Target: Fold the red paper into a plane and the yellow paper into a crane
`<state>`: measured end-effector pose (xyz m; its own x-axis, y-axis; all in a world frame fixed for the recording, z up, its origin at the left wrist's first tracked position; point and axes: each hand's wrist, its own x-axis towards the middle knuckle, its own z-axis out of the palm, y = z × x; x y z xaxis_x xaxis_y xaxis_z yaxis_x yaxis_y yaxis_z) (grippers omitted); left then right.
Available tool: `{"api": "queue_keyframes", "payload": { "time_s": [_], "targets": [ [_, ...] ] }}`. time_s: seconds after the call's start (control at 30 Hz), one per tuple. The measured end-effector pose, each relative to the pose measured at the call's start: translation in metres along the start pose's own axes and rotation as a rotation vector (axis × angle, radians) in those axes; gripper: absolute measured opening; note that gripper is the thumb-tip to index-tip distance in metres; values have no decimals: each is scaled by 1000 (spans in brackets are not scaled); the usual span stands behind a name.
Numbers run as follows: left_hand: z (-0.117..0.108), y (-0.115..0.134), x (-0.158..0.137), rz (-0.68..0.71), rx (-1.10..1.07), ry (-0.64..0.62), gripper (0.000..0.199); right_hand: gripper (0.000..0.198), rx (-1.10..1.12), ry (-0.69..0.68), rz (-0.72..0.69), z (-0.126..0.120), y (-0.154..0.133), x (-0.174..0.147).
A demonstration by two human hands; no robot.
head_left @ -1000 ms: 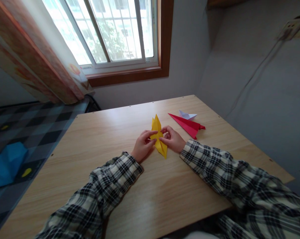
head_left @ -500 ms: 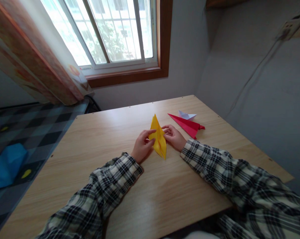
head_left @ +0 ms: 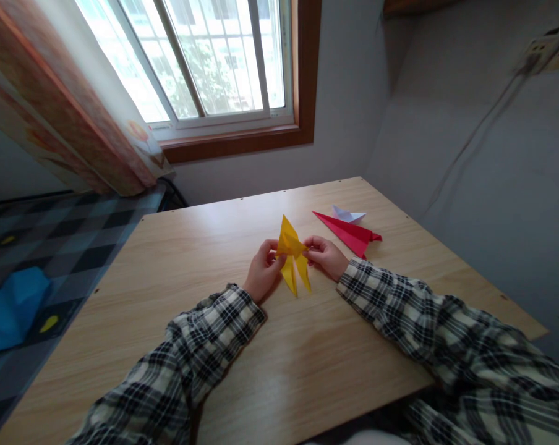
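A folded sheet of yellow origami paper (head_left: 290, 244) is held just above the table between my two hands. Its pointed tip faces the window, and two narrow legs hang apart toward me. My left hand (head_left: 264, 267) pinches its left edge, thumb in front. On the opposite side, my right hand (head_left: 324, 254) grips the right corner between thumb and fingers. The fingertips behind the paper are partly hidden.
Right of my hands, a red paper plane (head_left: 347, 233) lies on the wooden table (head_left: 205, 247). A small white paper boat (head_left: 349, 214) sits behind it. Blue folded paper (head_left: 15, 306) rests on a checked cloth (head_left: 89, 235) at the left.
The lower part of the yellow paper has spread into two separate legs, and a flap now stretches across its middle. My fingers have closed on both sides; the forearms have barely moved.
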<state>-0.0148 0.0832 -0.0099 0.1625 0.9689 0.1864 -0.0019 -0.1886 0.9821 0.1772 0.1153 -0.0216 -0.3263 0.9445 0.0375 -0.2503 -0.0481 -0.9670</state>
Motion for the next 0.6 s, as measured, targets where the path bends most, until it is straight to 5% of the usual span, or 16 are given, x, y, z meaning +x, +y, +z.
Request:
{"api": "queue_keyframes", "payload": {
  "time_s": [0.37, 0.6],
  "targets": [
    [0, 5, 4, 50, 120, 149, 16, 35, -41, -70, 20, -1, -5, -5],
    [-1, 2, 4, 30, 61, 54, 19, 44, 2, -125, 24, 2, -1, -5]
  ]
}}
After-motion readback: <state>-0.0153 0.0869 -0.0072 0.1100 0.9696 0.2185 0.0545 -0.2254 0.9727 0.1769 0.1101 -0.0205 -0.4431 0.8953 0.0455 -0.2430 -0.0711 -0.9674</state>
